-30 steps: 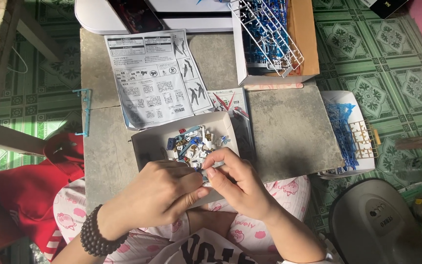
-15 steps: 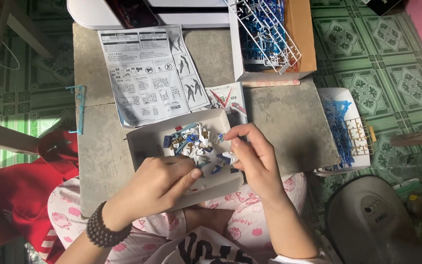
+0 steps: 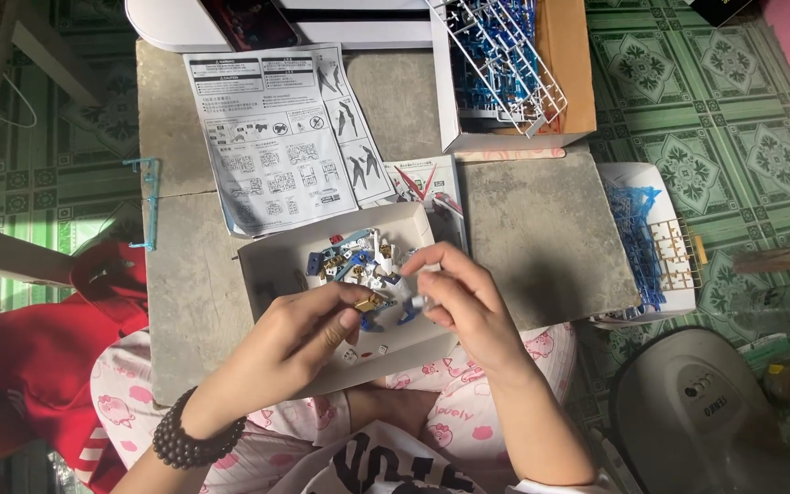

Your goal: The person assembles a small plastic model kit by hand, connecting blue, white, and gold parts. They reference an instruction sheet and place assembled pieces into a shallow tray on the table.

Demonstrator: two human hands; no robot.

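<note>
Over the shallow white tray point(image 3: 267, 274), which keeps the loose blue, white and gold kit pieces point(image 3: 358, 261) together on the grey surface point(image 3: 541, 238), the left hand point(image 3: 308, 343) pinches a small gold part point(image 3: 369, 300) while the right hand point(image 3: 459, 297) grips a tiny pale piece point(image 3: 419, 301) close beside it, the folded instruction sheet point(image 3: 276, 137) lying open just beyond for reference.

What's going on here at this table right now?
A person seated at a grey stone table picks through small plastic model parts in a shallow white tray. The left hand pinches a small gold piece; the right hand holds a small white part. An instruction sheet lies behind the tray, beside a box of parts frames.
</note>
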